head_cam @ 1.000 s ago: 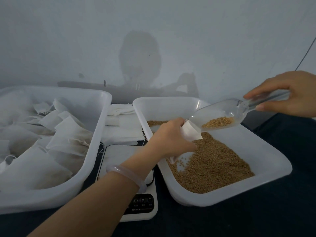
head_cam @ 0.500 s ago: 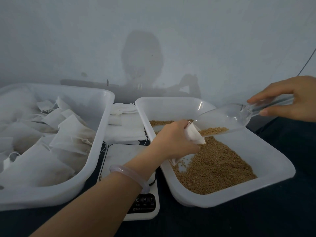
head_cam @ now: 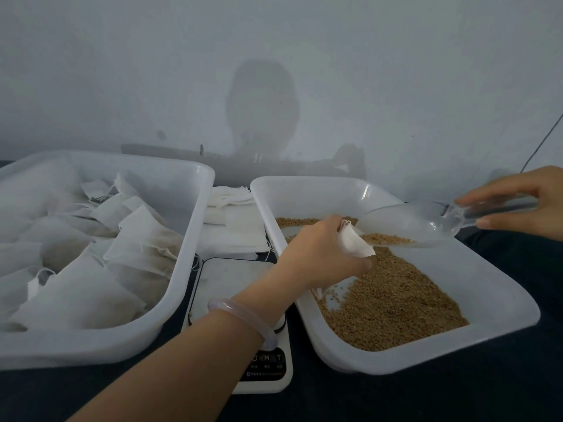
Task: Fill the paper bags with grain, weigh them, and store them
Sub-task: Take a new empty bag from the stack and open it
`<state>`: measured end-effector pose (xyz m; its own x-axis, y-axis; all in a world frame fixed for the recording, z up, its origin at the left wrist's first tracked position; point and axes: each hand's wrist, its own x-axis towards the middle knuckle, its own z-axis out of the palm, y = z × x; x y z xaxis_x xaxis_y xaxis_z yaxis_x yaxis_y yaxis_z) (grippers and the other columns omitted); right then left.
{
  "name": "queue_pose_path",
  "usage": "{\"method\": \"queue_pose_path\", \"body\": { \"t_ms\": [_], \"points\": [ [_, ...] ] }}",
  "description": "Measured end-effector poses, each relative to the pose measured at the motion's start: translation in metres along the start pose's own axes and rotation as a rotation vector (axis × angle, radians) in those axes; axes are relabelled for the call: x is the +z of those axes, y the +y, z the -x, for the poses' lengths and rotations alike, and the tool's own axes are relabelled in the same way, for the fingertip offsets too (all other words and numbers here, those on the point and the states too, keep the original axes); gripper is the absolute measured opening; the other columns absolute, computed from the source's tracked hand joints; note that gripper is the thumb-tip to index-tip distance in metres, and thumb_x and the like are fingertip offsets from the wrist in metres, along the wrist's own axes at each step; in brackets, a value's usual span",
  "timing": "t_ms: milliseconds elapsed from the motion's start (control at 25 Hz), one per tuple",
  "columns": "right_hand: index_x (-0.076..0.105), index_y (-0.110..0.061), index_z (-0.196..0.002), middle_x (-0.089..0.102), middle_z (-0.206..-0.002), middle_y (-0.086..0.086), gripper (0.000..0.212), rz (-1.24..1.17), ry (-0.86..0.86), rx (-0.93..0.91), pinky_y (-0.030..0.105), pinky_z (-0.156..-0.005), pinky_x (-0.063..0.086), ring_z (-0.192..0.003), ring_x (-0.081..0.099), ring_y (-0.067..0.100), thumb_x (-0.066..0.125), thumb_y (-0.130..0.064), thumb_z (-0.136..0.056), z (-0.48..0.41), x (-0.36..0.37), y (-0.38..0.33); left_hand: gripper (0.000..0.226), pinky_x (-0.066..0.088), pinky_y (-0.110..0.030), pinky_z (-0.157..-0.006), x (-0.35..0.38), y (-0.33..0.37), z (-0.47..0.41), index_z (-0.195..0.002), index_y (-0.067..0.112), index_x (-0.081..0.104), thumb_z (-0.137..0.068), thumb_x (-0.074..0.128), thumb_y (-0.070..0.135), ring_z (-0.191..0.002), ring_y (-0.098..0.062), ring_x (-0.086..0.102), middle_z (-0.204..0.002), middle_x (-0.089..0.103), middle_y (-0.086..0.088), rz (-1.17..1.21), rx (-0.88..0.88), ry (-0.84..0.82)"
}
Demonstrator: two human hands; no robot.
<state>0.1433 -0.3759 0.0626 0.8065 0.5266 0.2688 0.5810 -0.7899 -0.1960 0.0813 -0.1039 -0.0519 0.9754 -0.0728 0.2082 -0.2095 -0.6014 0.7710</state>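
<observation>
Right of the scale (head_cam: pixel 234 278), the left hand (head_cam: pixel 313 257) grips a small paper bag (head_cam: pixel 353 243) above the grain tray (head_cam: pixel 426 357). The right hand (head_cam: pixel 530 202) holds a clear scoop (head_cam: pixel 408 220) tilted, grain (head_cam: pixel 387 239) at its lip, at the bag's mouth. Left of the scale, a white bin (head_cam: pixel 195 226) holds filled bags (head_cam: pixel 91 293).

A pale grey wall (head_cam: pixel 122 71) fills the upper half of the frame. At its centre lies the soft shadow (head_cam: pixel 262 111) of a head and shoulders. A thin dark cable (head_cam: pixel 545 141) slants down the far right edge. A dark cloth (head_cam: pixel 426 397) covers the bottom.
</observation>
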Motion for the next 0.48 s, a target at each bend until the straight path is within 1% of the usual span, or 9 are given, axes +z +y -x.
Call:
{"method": "queue_pose_path", "body": {
  "t_ms": [40, 80, 120, 160, 200, 280, 360, 400, 480],
  "points": [
    [0.066, -0.055, -0.094, 0.068, -0.091, -0.031, 0.038, -0.057, -0.021, 0.028, 0.006, -0.084, 0.045, -0.091, 0.06, -0.014, 0.076, -0.032, -0.066, 0.002, 0.001, 0.005, 0.037, 0.053, -0.028, -0.066, -0.001, 0.0, 0.001, -0.1, 0.025, 0.052, -0.074, 0.072, 0.042, -0.077, -0.008, 0.059, -0.087, 0.059, 0.01, 0.023, 0.011, 0.013],
    [0.066, -0.055, -0.093, 0.069, -0.091, -0.03, 0.036, -0.102, -0.042, 0.063, 0.001, -0.082, 0.042, -0.089, 0.061, -0.013, 0.075, -0.03, -0.068, 0.004, 0.004, 0.012, 0.029, 0.051, -0.025, -0.063, -0.002, 0.0, 0.002, -0.094, 0.028, 0.053, -0.076, 0.071, 0.041, -0.073, -0.006, 0.059, -0.083, 0.059, 0.011, 0.08, 0.024, 0.034],
    [0.066, -0.055, -0.092, 0.068, -0.092, -0.029, 0.033, -0.12, -0.076, 0.104, 0.003, -0.08, 0.044, -0.089, 0.062, -0.012, 0.074, -0.032, -0.07, 0.006, 0.011, 0.018, 0.02, 0.049, -0.024, -0.061, -0.005, -0.001, 0.003, -0.087, 0.029, 0.054, -0.08, 0.069, 0.039, -0.069, -0.005, 0.058, -0.079, 0.061, 0.011, 0.177, 0.032, 0.057],
    [0.066, -0.054, -0.092, 0.068, -0.095, -0.029, 0.028, -0.121, -0.129, 0.143, 0.009, -0.081, 0.048, -0.091, 0.062, -0.011, 0.072, -0.037, -0.071, 0.009, 0.022, 0.024, 0.014, 0.048, -0.023, -0.06, -0.009, -0.003, 0.005, -0.083, 0.028, 0.055, -0.084, 0.065, 0.037, -0.064, -0.005, 0.058, -0.074, 0.063, 0.011, 0.297, 0.038, 0.074],
    [0.066, -0.051, -0.094, 0.067, -0.098, -0.027, 0.025, -0.111, -0.196, 0.177, 0.016, -0.082, 0.05, -0.093, 0.062, -0.009, 0.072, -0.039, -0.072, 0.012, 0.036, 0.028, 0.012, 0.048, -0.024, -0.06, -0.013, -0.004, 0.006, -0.081, 0.025, 0.058, -0.088, 0.061, 0.034, -0.061, -0.006, 0.058, -0.071, 0.063, 0.01, 0.42, 0.045, 0.081],
    [0.062, -0.045, -0.097, 0.067, -0.101, -0.02, 0.023, -0.075, -0.348, 0.205, 0.019, -0.081, 0.049, -0.096, 0.061, -0.006, 0.07, -0.034, -0.079, 0.018, 0.07, 0.03, 0.02, 0.049, -0.026, -0.063, -0.022, -0.003, 0.009, -0.085, 0.016, 0.064, -0.096, 0.051, 0.028, -0.061, -0.01, 0.058, -0.069, 0.064, 0.008, 0.646, 0.058, 0.062],
    [0.057, -0.043, -0.098, 0.064, -0.102, -0.018, 0.022, -0.03, -0.476, 0.204, 0.018, -0.08, 0.048, -0.096, 0.06, -0.004, 0.069, -0.033, -0.082, 0.02, 0.099, 0.021, 0.028, 0.053, -0.029, -0.071, -0.034, 0.002, 0.01, -0.091, 0.014, 0.065, -0.1, 0.041, 0.025, -0.073, -0.014, 0.062, -0.078, 0.067, 0.002, 0.797, 0.101, 0.022],
    [0.057, -0.042, -0.096, 0.062, -0.102, -0.018, 0.022, -0.013, -0.518, 0.203, 0.019, -0.083, 0.047, -0.097, 0.058, -0.002, 0.07, -0.031, -0.083, 0.017, 0.109, 0.015, 0.031, 0.054, -0.031, -0.078, -0.042, 0.003, 0.009, -0.093, 0.014, 0.065, -0.101, 0.037, 0.025, -0.083, -0.016, 0.063, -0.087, 0.068, 0.0, 0.834, 0.139, -0.004],
    [0.055, -0.041, -0.096, 0.058, -0.105, -0.021, 0.024, 0.042, -0.554, 0.207, 0.019, -0.089, 0.043, -0.102, 0.055, 0.0, 0.071, -0.032, -0.081, 0.01, 0.114, -0.002, 0.037, 0.048, -0.034, -0.096, -0.061, 0.004, 0.009, -0.103, 0.018, 0.064, -0.102, 0.029, 0.028, -0.109, -0.016, 0.059, -0.108, 0.067, 0.0, 0.838, 0.226, -0.089]
  ]
}}
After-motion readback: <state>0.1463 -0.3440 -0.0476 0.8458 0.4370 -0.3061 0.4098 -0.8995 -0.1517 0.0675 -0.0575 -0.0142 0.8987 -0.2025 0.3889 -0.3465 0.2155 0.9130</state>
